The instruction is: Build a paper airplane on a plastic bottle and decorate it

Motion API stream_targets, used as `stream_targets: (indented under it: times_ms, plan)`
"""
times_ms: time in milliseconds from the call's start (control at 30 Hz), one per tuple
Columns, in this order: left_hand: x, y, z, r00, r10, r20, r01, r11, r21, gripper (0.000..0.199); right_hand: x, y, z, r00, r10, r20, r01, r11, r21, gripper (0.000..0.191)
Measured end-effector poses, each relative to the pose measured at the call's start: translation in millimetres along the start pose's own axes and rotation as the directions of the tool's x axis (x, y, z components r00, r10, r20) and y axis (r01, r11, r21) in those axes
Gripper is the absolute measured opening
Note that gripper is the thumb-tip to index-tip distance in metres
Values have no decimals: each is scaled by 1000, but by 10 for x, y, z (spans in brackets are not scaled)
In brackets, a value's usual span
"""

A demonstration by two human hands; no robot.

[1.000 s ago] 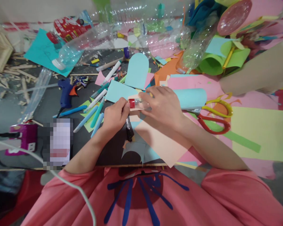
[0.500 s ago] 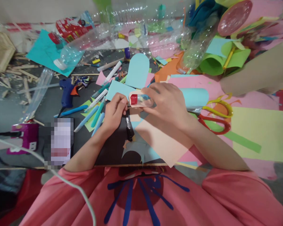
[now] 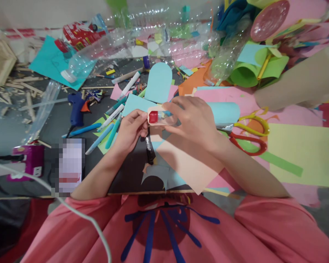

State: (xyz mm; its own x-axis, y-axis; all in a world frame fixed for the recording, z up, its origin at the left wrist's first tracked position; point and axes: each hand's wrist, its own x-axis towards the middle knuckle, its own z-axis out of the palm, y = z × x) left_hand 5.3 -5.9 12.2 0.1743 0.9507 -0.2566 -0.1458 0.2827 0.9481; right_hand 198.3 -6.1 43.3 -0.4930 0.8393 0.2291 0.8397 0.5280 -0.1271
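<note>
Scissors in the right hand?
No, the right hand holds a small red-ended piece, and the scissors lie apart, farther right.

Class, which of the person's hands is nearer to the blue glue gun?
The left hand. It is to the right of the blue glue gun, with marker pens between; the right hand is farther right, past the left one.

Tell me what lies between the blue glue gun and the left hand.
In the head view, several markers and green paper partly under them lie between the glue gun and the left hand.
</note>
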Motion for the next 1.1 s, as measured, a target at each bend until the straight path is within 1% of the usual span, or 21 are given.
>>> stream_targets:
  times_ms: [100, 167, 267, 333, 433, 633, 800, 967, 1100]
  plan:
    - [21, -7, -11, 997, -73, -33, 72, 997, -21, 31, -8, -6, -7, 1000, -2, -7, 2, 1000, 4, 34]
    - [26, -17, -13, 997, -61, -41, 61, 998, -5, 31, -13, -11, -10, 1000, -5, -20, 5, 1000, 6, 35]
    - [9, -34, 2, 999, 46, -27, -45, 999, 27, 34, -20, -15, -17, 999, -15, -35, 15, 1000, 1, 33]
    - [-13, -48, 22, 992, 127, -27, -125, 989, 80, 37, -22, -14, -22, 999, -20, -39, 20, 1000, 1, 33]
    - [-38, -89, 38, 979, 204, -15, -200, 969, 146, 40, -24, -7, -23, 998, -29, -50, 30, 999, 17, 34]
    - [-19, -228, -9, 958, 283, 37, -285, 955, 87, 40, -37, -8, -24, 992, -75, -100, 81, 995, 59, 35]
    - [-31, -268, -7, 923, 383, 43, -385, 921, 57, 35, -44, -25, -42, 992, -83, -100, 92, 992, 90, 37]
    - [-89, -258, 25, 887, 461, -22, -451, 876, 169, 37, -51, -34, -55, 992, -98, -84, 108, 987, 123, 42]
    - [-116, -281, 32, 885, 462, -54, -442, 871, 213, 42, -59, -43, -51, 990, -105, -97, 116, 986, 117, 48]
